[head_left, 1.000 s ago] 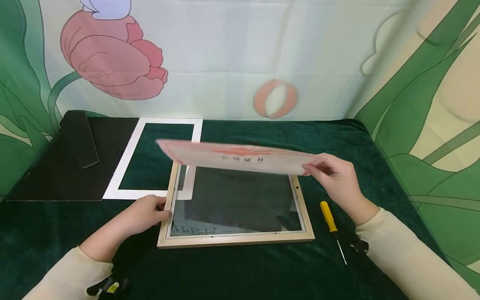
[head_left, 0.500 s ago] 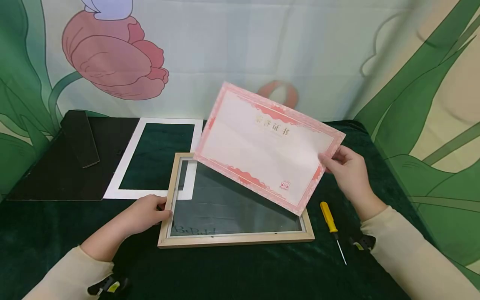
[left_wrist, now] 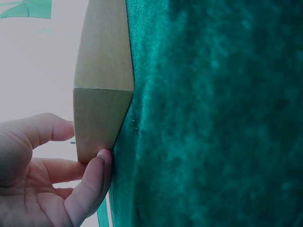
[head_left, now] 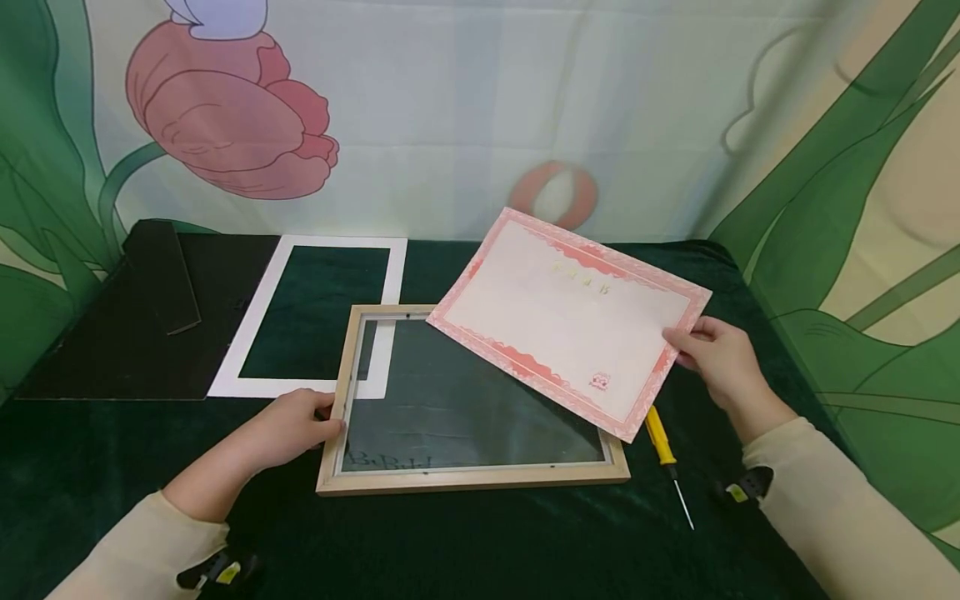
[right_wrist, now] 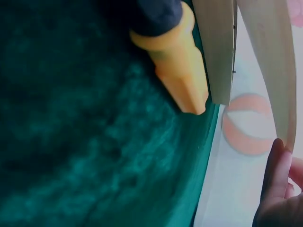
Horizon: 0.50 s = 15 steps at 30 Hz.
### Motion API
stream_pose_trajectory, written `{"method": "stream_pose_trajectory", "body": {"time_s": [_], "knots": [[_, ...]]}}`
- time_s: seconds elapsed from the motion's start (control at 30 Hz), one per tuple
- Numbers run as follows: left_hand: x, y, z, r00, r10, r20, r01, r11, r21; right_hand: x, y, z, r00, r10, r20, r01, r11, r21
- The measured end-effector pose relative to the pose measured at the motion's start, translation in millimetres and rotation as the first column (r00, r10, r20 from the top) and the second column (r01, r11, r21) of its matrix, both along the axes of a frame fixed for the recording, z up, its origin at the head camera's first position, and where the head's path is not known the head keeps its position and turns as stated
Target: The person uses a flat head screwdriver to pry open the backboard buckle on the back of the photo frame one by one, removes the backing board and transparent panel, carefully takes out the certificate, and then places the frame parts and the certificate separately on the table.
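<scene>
We have the pink-bordered certificate (head_left: pixel 573 321) tilted in the air above the far right corner of the wooden frame (head_left: pixel 472 477), which lies flat on the green cloth (head_left: pixel 480 542). Our right hand (head_left: pixel 716 354) pinches the sheet at its right edge, so nearly all of the paper hangs out to the left of that 1 grip, while our left hand (head_left: pixel 288 429) curls around the frame's left rail. We judge the unsupported sheet could sag, crease or slip, or snag the yellow screwdriver (head_left: pixel 663 446) just beside the frame.

frame (head_left: pixel 472 479): pale matt wood, glossy glass | certificate (head_left: pixel 570 321): smooth paper | tablecloth (head_left: pixel 465 542): green velvety cloth
</scene>
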<state>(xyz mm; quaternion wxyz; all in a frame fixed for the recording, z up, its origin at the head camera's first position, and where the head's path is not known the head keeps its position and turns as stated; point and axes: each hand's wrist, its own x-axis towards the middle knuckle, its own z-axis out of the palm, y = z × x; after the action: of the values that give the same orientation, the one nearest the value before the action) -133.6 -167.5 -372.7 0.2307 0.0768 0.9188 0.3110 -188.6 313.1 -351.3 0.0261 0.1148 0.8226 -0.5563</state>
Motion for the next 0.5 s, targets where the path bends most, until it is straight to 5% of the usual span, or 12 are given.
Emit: {"method": "stream_pose_trajectory", "body": {"time_s": [0.2,0.5], "knots": [[-0.1,-0.3,-1.0,1.0,0.007,-0.005,-0.007,1.0,0.009,9.5,16.0,2.4,0.995,-0.071,0.069,0.09,0.94,-0.329],[1.1,-0.5,-0.1,1.0,0.019,0.01,-0.02,0.999,0.038,23.8,41.8,-8.7,0.982,-0.143,0.122,0.188,0.789,-0.585]]}}
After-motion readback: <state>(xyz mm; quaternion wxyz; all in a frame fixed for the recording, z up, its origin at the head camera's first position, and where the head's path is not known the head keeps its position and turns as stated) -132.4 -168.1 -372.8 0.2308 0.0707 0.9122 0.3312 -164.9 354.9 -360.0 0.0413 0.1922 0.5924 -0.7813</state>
